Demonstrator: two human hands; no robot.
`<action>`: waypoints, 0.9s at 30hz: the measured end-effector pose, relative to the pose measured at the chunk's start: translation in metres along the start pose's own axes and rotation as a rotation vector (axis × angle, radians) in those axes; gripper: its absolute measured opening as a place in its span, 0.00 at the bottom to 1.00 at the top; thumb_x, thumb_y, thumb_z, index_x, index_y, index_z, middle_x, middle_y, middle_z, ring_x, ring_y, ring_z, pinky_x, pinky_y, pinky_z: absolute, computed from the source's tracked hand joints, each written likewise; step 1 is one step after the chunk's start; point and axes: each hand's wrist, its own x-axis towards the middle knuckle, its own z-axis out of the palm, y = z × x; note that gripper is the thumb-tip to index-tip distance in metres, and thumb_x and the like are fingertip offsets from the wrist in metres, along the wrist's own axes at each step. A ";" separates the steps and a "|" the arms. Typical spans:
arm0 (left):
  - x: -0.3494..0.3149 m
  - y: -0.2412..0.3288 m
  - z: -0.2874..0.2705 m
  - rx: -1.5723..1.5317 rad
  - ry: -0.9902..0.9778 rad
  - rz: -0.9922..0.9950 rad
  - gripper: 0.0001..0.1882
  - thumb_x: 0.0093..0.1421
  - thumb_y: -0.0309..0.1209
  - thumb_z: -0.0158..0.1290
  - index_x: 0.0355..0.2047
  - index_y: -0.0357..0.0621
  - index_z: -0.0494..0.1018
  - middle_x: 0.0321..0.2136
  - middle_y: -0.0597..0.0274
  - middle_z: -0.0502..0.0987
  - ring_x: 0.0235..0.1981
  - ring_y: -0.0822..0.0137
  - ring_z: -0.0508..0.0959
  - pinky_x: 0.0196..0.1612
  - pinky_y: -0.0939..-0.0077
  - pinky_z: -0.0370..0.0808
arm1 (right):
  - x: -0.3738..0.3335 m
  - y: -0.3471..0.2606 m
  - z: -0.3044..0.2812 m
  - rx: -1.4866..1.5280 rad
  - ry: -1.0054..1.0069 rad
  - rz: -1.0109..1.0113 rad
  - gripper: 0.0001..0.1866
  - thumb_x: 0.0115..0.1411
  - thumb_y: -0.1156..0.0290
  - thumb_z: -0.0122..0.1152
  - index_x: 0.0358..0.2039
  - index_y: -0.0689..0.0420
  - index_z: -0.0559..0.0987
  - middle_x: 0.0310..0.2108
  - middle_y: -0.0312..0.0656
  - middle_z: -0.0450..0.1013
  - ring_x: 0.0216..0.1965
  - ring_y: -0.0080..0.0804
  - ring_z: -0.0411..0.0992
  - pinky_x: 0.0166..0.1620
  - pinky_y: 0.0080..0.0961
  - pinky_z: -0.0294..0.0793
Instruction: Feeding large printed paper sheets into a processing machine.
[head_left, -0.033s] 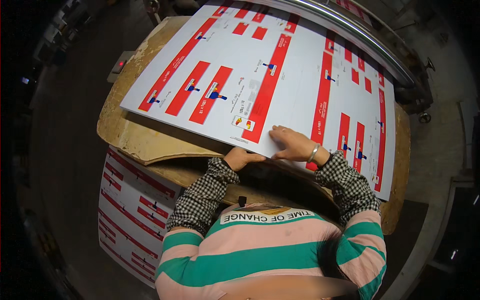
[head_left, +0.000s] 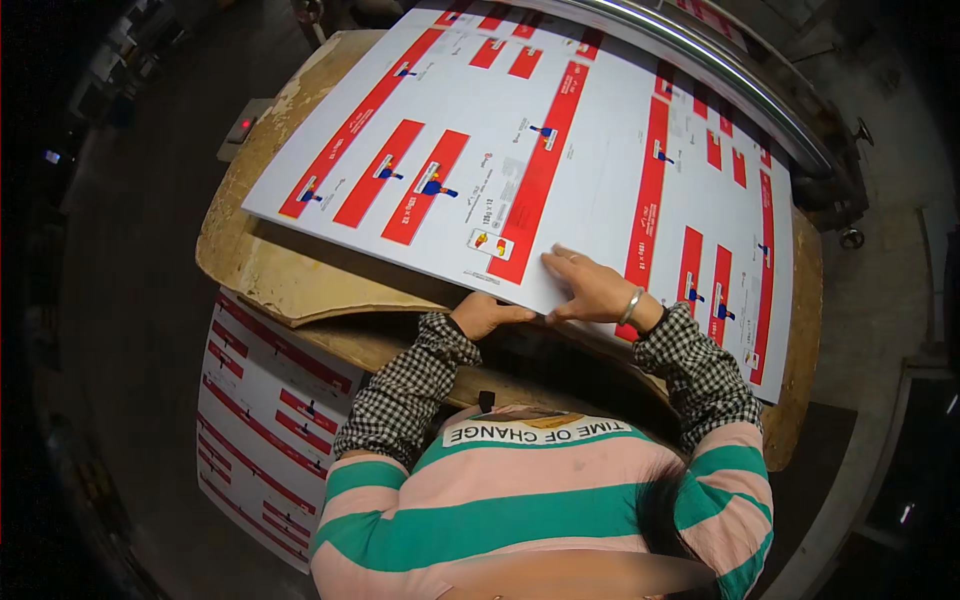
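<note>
A large white printed sheet [head_left: 590,180] with red strips and small blue pictures lies across a worn wooden board. My left hand [head_left: 487,315] is at its near edge, thumb stretched along the rim and the other fingers mostly hidden; it appears to pinch the edge. To its right, my right hand [head_left: 592,288], with a silver bangle at the wrist, rests on the sheet near the same edge. Its fingers are extended over the printed surface and its thumb points toward the left thumb. Whether more sheets lie beneath is hard to make out.
A shiny metal roller [head_left: 720,75] spans the far side of the sheet. The wooden board [head_left: 250,255] shows past the sheet's left side. Below left stand more red-and-white printed sheets [head_left: 265,430]. A small box with a red light [head_left: 243,128] sits at the board's left.
The printed sheet has shifted very slightly away and to the right. My right thumb has drawn nearer the edge; my left hand has moved a touch to the right.
</note>
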 end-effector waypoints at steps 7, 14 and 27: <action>0.001 0.003 0.000 0.049 -0.042 0.041 0.20 0.46 0.28 0.57 0.41 0.35 0.68 0.38 0.57 0.72 0.40 0.67 0.71 0.45 0.76 0.66 | -0.003 0.012 0.007 0.034 0.141 -0.003 0.48 0.34 0.53 0.67 0.52 0.65 0.56 0.53 0.63 0.50 0.56 0.53 0.50 0.56 0.32 0.53; 0.006 0.014 -0.004 0.113 -0.036 -0.011 0.20 0.47 0.29 0.56 0.40 0.34 0.67 0.36 0.57 0.73 0.38 0.68 0.71 0.43 0.77 0.67 | 0.000 0.005 0.000 0.016 0.124 0.043 0.43 0.38 0.57 0.65 0.52 0.62 0.59 0.54 0.60 0.49 0.57 0.49 0.48 0.57 0.29 0.50; -0.003 -0.023 0.012 -0.628 0.084 -0.169 0.16 0.54 0.24 0.43 0.45 0.37 0.63 0.43 0.53 0.67 0.44 0.60 0.69 0.47 0.65 0.68 | -0.022 -0.028 -0.036 0.155 0.162 -0.061 0.07 0.49 0.76 0.51 0.29 0.62 0.74 0.28 0.50 0.71 0.29 0.45 0.70 0.32 0.28 0.70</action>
